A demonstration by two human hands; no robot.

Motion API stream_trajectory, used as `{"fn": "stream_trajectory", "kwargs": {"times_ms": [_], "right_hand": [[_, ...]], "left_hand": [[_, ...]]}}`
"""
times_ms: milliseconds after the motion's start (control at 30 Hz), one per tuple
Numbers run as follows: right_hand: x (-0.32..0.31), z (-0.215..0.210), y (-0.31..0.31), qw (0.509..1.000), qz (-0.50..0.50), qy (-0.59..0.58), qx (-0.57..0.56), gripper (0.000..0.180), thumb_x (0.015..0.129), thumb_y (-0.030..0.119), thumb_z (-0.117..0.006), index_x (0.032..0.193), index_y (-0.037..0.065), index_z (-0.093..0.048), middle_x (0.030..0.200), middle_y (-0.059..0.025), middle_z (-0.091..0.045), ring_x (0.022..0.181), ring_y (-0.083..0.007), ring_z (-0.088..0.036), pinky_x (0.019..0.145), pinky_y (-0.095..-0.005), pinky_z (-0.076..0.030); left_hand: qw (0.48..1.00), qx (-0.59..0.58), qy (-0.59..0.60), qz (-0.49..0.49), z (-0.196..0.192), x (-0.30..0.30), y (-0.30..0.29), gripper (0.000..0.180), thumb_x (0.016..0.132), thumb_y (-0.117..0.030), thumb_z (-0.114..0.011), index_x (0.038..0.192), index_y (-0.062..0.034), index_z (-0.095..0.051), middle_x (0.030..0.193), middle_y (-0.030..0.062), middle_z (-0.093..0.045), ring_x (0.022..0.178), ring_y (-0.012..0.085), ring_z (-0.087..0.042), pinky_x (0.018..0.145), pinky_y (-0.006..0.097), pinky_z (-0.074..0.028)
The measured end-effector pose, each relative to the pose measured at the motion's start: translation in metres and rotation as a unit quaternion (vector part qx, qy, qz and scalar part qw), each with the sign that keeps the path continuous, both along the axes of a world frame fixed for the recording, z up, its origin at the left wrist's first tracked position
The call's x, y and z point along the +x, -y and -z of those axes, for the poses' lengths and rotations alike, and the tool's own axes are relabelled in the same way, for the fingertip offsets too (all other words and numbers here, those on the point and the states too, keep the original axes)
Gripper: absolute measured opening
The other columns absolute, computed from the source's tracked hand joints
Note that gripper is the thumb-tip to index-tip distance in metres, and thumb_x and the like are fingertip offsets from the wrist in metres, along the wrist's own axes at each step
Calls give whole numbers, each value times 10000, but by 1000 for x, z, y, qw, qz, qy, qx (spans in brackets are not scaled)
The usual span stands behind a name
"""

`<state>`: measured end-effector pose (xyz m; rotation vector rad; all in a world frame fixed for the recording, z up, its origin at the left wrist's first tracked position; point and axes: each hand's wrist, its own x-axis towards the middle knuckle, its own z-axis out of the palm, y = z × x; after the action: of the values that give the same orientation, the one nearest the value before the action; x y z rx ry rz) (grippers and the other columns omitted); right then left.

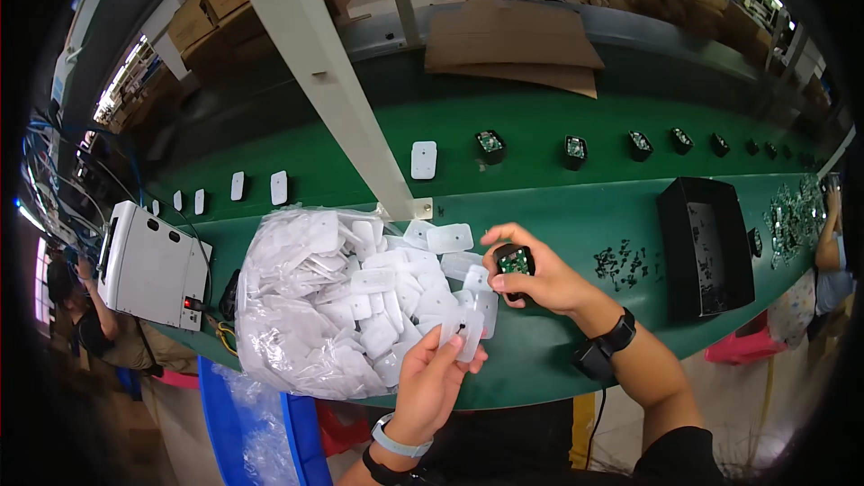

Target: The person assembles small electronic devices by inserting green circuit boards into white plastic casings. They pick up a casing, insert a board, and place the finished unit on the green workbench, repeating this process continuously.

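Note:
My left hand [434,382] pinches a white plastic cover plate [465,328] between thumb and fingers, at the near edge of the pile. My right hand [553,283] is closed around a small black housing [515,263] with a green circuit board showing in its open face. The two parts are held apart, the housing farther back and to the right. Left of my hands, a clear plastic bag [279,324] lies open with a heap of white cover plates [371,281] spilling out of it.
On the green conveyor belt [531,117], several black housings with boards [576,151] stand to the right and white-topped units [424,160] to the left. A post [324,72] rises behind the bag. Small black parts [621,263] and a black box [711,247] lie right; a white machine [148,261] stands left.

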<state>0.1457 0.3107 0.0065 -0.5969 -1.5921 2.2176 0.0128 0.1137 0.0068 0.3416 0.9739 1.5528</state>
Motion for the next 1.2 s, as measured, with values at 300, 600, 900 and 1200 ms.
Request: {"fn": "stream_trajectory", "kwargs": {"times_ms": [300,600,900,1200], "right_hand": [[13,-7,9,971,-46,-122,-199,512,1091,276,-482,1539,41,-404,1204,-81,-573,1009,-185,-623,887,-376,-568],[15,0,5,991,-47,-106,-66,463,1043,130,-598,1484,31,-494,1130,-61,-654,920,-105,-642,769,-293,-588],[13,-9,23,992,21,-3,123,441,835,33,-827,1239,-4,-654,1081,-56,-671,871,-91,-631,706,-223,-555],[8,0,34,964,80,-25,253,429,786,163,-873,1158,43,-696,912,-72,-649,710,-113,-638,635,-250,-556]], "left_hand": [[989,50,130,-45,6,2,-18,468,1105,-283,-385,1457,24,-420,1396,227,-552,1241,368,-586,1070,456,-474],[986,92,128,-52,13,0,-12,513,1069,-159,-477,1537,-30,-310,1500,251,-451,1331,393,-531,1167,516,-405],[991,63,53,-108,17,12,-13,470,1013,-24,-558,1461,-42,-416,1417,179,-552,1318,291,-542,1142,450,-412],[992,40,-37,-118,21,19,-9,417,984,37,-596,1391,-6,-517,1307,107,-610,1229,191,-573,1052,352,-460]]}}
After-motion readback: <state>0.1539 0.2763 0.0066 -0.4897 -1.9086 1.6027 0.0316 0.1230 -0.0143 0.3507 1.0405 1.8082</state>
